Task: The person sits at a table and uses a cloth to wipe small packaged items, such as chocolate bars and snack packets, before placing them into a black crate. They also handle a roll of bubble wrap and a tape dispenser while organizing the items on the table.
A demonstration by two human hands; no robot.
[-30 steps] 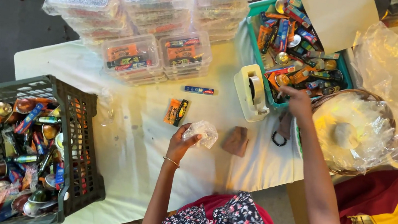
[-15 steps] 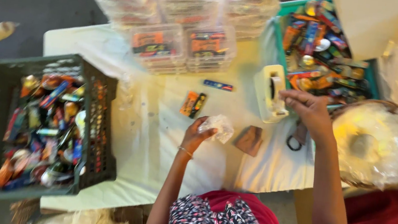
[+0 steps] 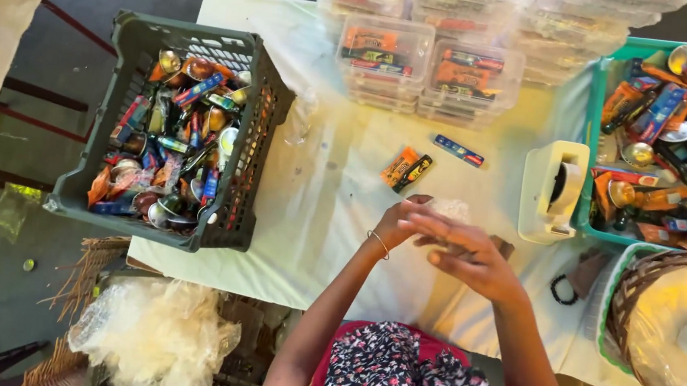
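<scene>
The crinkled clear wrapper (image 3: 449, 208) is pinched by left hand (image 3: 403, 222) and right hand (image 3: 475, 257); the orange packets (image 3: 406, 169) at ten o'clock could be swept aside.

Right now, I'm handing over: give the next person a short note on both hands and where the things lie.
Left hand and right hand meet over the white table, together holding a small clear bag.
An orange packet, a dark packet and a blue bar lie loose above the hands.
Sweets fill the dark crate at left and the teal bin at right.
Filled clear boxes are stacked behind.
</scene>
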